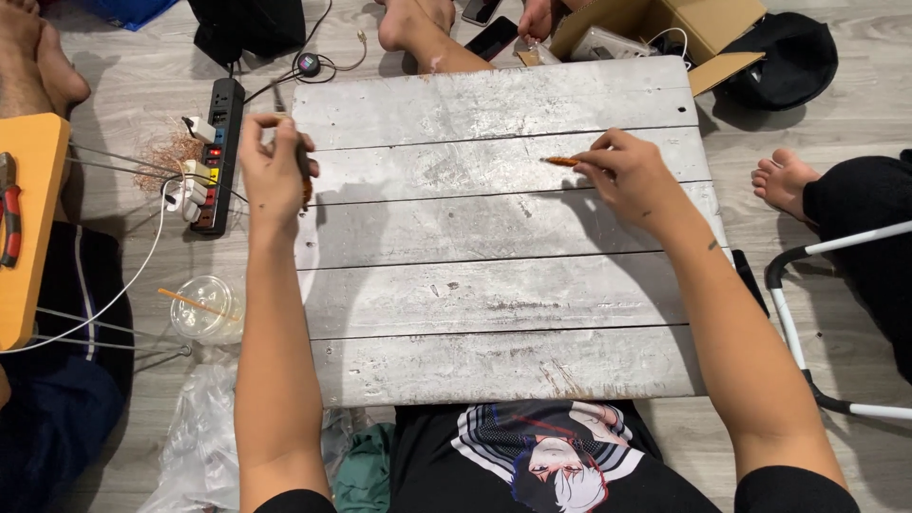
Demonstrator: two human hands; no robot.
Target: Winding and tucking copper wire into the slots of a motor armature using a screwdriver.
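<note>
Two ends of a thin copper wire are pinched above the bench, by the right hand and by the left hand around a dark tool; tension should be kept even.

Both bare arms reach forward over the grey board.
Left hand curled closed at its left edge; right hand pinching, fingertips together, near its far right.

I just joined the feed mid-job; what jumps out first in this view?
A worn silver plank board fills the middle of the floor. Over its far half, the right hand pinches a short orange piece, while the left hand grips a dark thin tool at the board's left edge. A black power strip lies left of it.
</note>
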